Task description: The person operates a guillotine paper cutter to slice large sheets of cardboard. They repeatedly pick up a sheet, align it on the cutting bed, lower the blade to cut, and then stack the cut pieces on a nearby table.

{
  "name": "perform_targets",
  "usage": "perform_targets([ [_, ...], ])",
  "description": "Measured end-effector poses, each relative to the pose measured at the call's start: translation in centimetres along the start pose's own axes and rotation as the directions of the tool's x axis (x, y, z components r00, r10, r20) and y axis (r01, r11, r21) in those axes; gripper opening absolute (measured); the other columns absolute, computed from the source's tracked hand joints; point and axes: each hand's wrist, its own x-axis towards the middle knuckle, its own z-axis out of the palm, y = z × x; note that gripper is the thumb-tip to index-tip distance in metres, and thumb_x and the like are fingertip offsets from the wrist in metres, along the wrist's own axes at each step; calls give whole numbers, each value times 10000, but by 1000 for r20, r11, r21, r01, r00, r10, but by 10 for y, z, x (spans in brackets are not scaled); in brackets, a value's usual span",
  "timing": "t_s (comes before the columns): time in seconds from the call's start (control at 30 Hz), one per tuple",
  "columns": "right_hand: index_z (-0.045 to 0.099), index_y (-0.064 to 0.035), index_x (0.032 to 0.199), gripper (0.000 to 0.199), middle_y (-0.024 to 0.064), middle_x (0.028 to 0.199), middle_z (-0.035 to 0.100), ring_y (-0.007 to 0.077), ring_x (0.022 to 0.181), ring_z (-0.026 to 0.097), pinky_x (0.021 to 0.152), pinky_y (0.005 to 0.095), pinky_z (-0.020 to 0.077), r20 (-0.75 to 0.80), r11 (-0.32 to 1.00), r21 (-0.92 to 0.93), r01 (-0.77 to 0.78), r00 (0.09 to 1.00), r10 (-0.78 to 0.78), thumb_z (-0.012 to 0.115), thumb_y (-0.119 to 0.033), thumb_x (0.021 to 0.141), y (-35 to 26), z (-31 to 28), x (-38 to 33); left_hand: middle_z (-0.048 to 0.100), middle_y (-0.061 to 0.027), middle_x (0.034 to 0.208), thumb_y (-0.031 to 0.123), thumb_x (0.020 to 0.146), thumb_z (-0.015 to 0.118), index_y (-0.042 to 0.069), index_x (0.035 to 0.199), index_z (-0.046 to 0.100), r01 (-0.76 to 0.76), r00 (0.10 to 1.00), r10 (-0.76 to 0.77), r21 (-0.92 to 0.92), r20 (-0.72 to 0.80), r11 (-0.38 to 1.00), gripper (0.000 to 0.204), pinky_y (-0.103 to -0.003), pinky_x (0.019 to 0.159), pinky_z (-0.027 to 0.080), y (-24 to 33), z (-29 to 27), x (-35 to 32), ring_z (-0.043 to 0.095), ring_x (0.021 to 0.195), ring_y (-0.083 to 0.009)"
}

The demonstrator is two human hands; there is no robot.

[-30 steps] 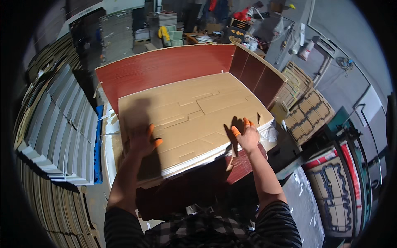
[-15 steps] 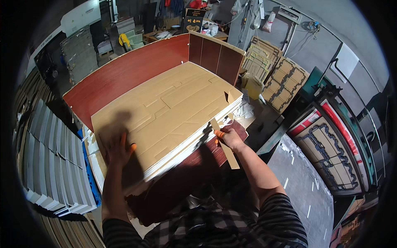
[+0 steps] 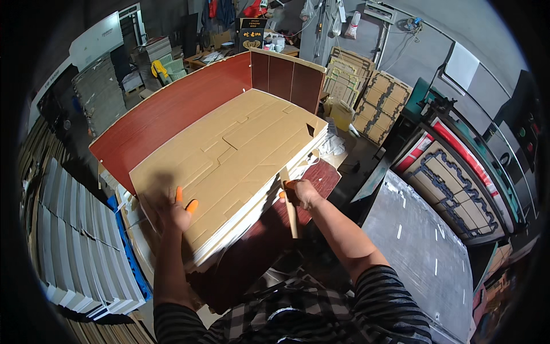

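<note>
A stack of brown die-cut cardboard sheets (image 3: 246,146) with creases and cut lines lies before me, its layered white edges facing me. My left hand (image 3: 179,213) is at the stack's near left part, fingers apart and holding nothing; orange finger covers show on it. Whether it presses on the top sheet or hovers just above, I cannot tell. My right hand (image 3: 301,194), also with orange covers, grips a narrow cardboard strip (image 3: 291,217) beside the stack's near right edge, over a dark red board (image 3: 321,176). The strip stands out above and below the fist.
Red-brown panels (image 3: 177,106) stand along the stack's far sides. Bundled sheets (image 3: 80,235) rise on the left. To the right are a grey metal table (image 3: 412,241) and a framed cutting die (image 3: 455,192). More dies (image 3: 381,106) lean at the back wall.
My right hand has drawn the strip left and toward me, and the strip now hangs more upright. The fingers of my left hand are more spread. The whole view has shifted slightly.
</note>
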Motion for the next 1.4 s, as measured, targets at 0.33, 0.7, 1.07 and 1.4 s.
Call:
perform_targets([
  [0.33,529,61,1025,179,156,741,605,260,519,596,418,346,537,-185,983,181,-14,981,48,455,-91,967,-10,0,19,97,-49,1598,656,874,443,214,1523,182,178,930,-152,-49,335,983,828,-597,1139,56,39,-62,-3,30,1459,-360],
  [0.7,525,84,1027,202,201,813,617,305,580,640,446,379,567,-229,969,235,-75,965,130,452,-95,970,22,17,12,100,-21,1598,665,876,422,222,1520,191,178,927,-165,-9,338,984,815,-612,1138,8,29,-51,-4,26,1459,-361],
  [1.07,534,26,1230,338,77,823,658,171,669,583,589,310,485,-80,971,-238,15,996,-35,540,-176,959,44,71,-20,94,-34,1597,534,929,426,177,1521,182,216,918,-168,-97,359,972,733,-565,1164,75,21,-39,1,132,1443,-361],
  [1.4,519,42,1112,195,155,846,649,253,668,649,634,339,558,-49,913,406,47,998,-29,480,-97,981,52,97,-45,128,-61,1592,605,907,423,191,1516,212,182,926,-150,-61,347,981,766,-599,1137,88,40,-68,-5,239,1415,-343],
])
